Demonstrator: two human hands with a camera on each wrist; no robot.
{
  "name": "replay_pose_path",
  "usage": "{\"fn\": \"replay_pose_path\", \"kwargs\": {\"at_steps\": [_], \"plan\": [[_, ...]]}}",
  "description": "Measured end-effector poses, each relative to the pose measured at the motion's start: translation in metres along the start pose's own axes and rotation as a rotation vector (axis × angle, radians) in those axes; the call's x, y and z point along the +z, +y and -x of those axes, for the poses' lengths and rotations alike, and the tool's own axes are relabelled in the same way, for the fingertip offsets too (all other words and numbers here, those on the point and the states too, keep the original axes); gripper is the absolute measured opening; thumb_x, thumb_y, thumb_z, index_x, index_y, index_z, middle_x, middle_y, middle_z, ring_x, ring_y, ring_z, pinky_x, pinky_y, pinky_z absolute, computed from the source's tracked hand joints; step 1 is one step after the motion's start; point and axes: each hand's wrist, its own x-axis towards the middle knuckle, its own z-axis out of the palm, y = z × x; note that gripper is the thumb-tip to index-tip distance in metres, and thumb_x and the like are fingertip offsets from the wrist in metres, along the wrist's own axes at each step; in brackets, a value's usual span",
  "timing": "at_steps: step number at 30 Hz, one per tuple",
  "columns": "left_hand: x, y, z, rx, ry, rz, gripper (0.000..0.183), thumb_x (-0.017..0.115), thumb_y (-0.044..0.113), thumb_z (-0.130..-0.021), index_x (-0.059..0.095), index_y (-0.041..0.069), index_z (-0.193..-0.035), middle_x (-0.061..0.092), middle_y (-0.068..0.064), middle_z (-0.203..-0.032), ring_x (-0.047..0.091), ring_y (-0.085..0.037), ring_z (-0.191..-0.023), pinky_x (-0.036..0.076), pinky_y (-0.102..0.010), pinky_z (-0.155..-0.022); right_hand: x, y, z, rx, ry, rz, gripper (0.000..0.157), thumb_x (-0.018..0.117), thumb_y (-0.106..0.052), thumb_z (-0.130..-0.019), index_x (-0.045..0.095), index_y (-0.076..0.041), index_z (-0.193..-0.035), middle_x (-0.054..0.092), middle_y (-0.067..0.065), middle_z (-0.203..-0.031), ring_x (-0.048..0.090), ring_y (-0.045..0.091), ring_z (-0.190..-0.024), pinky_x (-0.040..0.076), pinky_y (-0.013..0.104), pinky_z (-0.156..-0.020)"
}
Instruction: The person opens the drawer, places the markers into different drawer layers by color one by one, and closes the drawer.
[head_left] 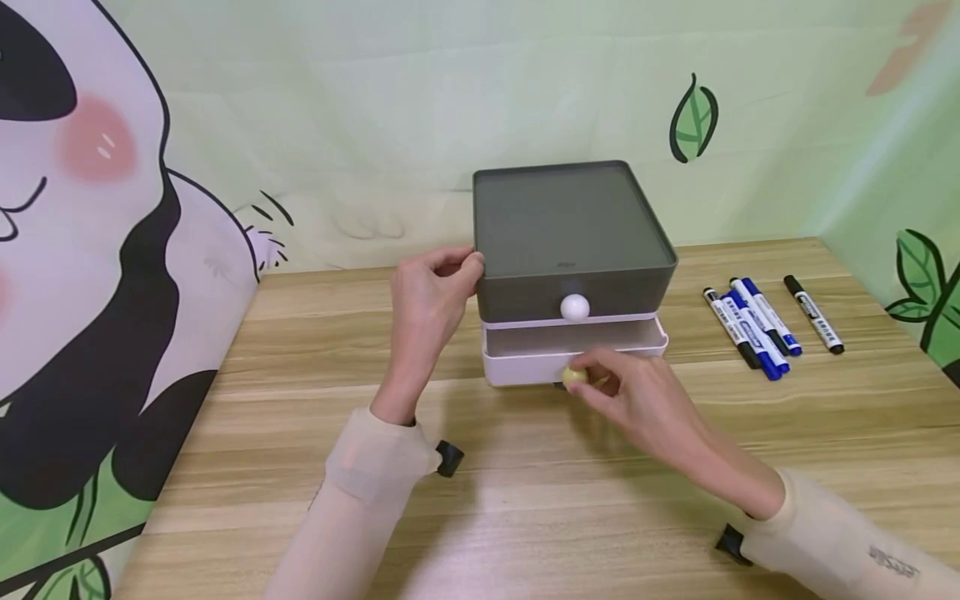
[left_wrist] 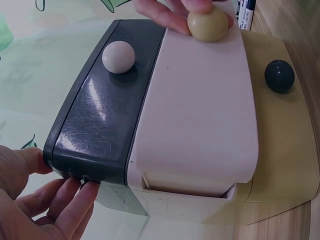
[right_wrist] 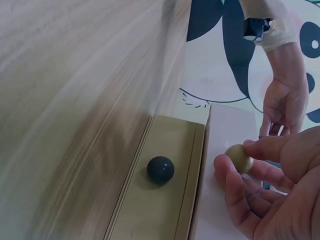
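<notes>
The table (head_left: pixel 570 533) lies beneath both hands. Ahead of them stands the box (head_left: pixel 570 246), its white drawer (head_left: pixel 521 369) partly out toward the right hand. The left hand (head_left: pixel 432 298) pinches the box's front left corner. The right hand (head_left: pixel 647 398), opened only knob-wide, grips the drawer's yellow knob (left_wrist: pixel 207 25). Pens (head_left: pixel 747 325) lie right of that hand; the white knob (head_left: pixel 575 307) sits above it, the dark knob (right_wrist: pixel 160 170) below.

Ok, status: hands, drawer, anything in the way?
Left hand gripping dark top tier at corner. Right hand pinching yellowish knob. White middle drawer partly open. Markers off right, nothing visibly blocking it.
</notes>
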Motion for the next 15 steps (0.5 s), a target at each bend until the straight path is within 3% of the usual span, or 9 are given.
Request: {"fn": "replay_pose_path", "kwargs": {"at_steps": [15], "plan": [[0.0,-0.001,0.0,-0.005,-0.007,-0.003,0.024,0.072,0.021,-0.094,0.081,0.004,-0.108,0.077,-0.007,-0.093,0.075,-0.016,-0.076,0.061,-0.031,-0.076,-0.013,-0.019,0.02,0.082,-0.115,-0.005,0.011,0.08,-0.012,-0.091,0.078,-0.015,-0.102,0.077,-0.006,-0.09,0.065,0.003,-0.073,0.056,0.024,-0.065]]}}
